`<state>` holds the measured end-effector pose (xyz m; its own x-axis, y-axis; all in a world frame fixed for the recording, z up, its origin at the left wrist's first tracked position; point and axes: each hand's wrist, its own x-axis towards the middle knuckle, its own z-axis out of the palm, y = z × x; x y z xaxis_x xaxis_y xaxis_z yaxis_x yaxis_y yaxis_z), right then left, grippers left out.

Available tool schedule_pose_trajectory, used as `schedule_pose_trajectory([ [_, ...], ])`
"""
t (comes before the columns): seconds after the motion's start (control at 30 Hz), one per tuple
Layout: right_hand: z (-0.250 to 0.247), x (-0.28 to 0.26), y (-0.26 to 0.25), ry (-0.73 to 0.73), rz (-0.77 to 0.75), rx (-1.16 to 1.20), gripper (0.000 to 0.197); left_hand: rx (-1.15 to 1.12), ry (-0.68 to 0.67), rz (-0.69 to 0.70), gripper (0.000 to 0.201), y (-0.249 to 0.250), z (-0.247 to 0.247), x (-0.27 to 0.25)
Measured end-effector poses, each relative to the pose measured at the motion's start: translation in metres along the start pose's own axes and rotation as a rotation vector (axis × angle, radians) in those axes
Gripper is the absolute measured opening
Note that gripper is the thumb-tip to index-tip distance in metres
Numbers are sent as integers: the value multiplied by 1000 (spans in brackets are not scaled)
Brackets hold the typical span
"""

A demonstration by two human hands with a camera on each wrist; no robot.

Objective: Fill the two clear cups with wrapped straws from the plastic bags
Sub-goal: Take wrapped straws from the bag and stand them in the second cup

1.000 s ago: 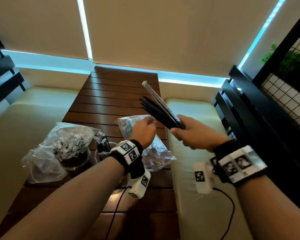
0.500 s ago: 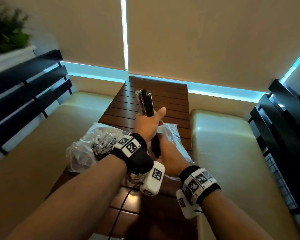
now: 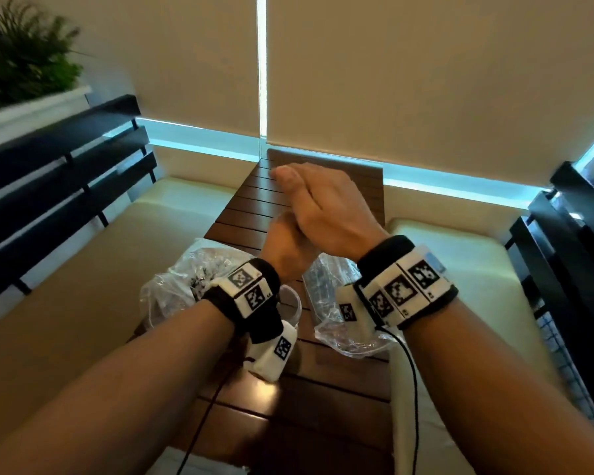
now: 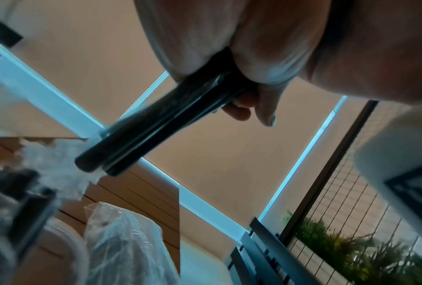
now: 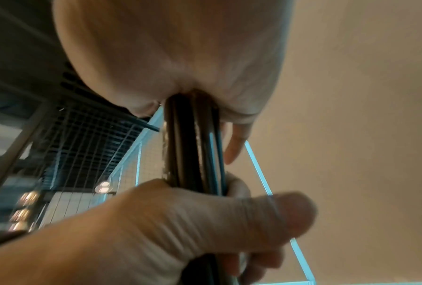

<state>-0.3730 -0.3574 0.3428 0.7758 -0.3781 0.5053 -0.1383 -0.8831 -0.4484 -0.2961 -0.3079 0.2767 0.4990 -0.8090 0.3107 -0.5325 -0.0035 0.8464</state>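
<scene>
Gripping the same bundle of black wrapped straws (image 5: 192, 146) with both hands, the person now has it stood nearly upright above the slatted wooden table (image 3: 254, 207). 1 second ago the right hand (image 3: 326, 207) alone held the bundle out over the cream bench, fanned and slanted, while the left hand (image 3: 285, 248) reached toward the right plastic bag (image 3: 326, 286); half a second ago the left hand had closed round the bundle from above. Now the order has swapped: in the head view the right hand sits on top, hiding the straws entirely, and the left hand lies below it.

The right wrist view shows the right palm clamped on the upper stretch and the left thumb and fingers wrapped round the lower stretch. The left wrist view shows the straws' lower ends (image 4: 95, 164) projecting free, drawn together rather than splayed.

My reading is that the person is squaring the bundle into a tight sheaf so it will drop into a cup in 1 go. A clear cup (image 3: 294, 303) stands just behind the left wristband, between the 2 bags; the left plastic bag (image 3: 172, 289) is beside it. How full either cup is cannot be told from here.
</scene>
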Motion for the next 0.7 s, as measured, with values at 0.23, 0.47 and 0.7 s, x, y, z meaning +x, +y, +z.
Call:
schedule_pose_trajectory([
  [0.23,47,-51,56,144,347,434,53,-341,69,-55,39,-32,-39,4],
  [0.47,121,-97,88,-221,515,301,79,-509,93,-116,32,-52,-23,10],
  [0.7,152,-104,91,-202,558,238,62,-489,-15,-264,32,-93,1,-5],
])
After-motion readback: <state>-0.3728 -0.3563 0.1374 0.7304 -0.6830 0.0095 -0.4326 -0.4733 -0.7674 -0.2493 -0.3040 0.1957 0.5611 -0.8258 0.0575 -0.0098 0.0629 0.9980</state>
